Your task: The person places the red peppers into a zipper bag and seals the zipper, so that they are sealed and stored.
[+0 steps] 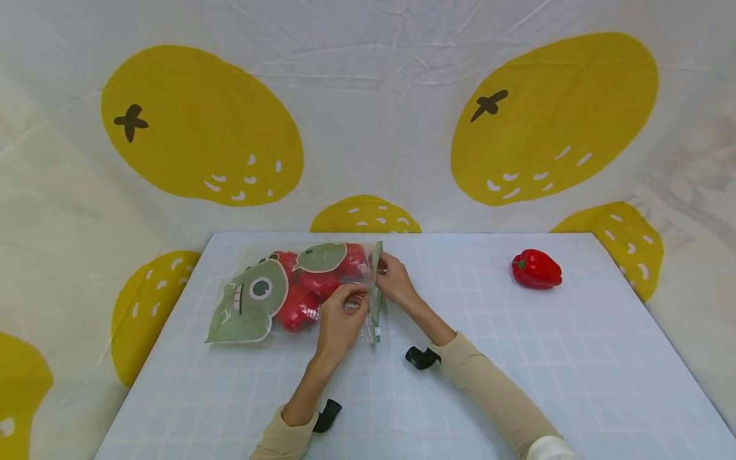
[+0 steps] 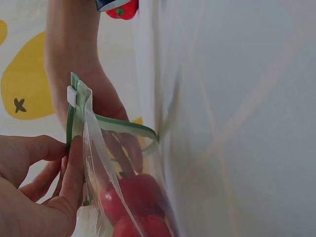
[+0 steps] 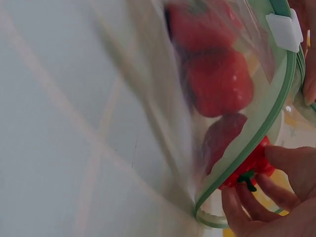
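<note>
A clear zip bag point(image 1: 253, 319) with a green cartoon print lies on the table, several red bell peppers point(image 1: 299, 308) inside it. My left hand point(image 1: 340, 322) pinches the green-edged rim of its mouth between thumb and finger, close to the white slider point(image 2: 72, 96). From the other side my right hand point(image 1: 397, 281) reaches into the open mouth. There its thumb and fingertips grip the stem end of a red bell pepper point(image 3: 256, 163), with the green stem showing between them. In the head view the bag's edge partly hides those fingertips.
Another red bell pepper point(image 1: 536, 269) lies apart at the right rear of the white gridded table point(image 1: 460, 409). Behind and beside the table hangs a pale cloth point(image 1: 374, 128) printed with yellow fruit. Black wrist mounts point(image 1: 421, 358) stick out from both forearms.
</note>
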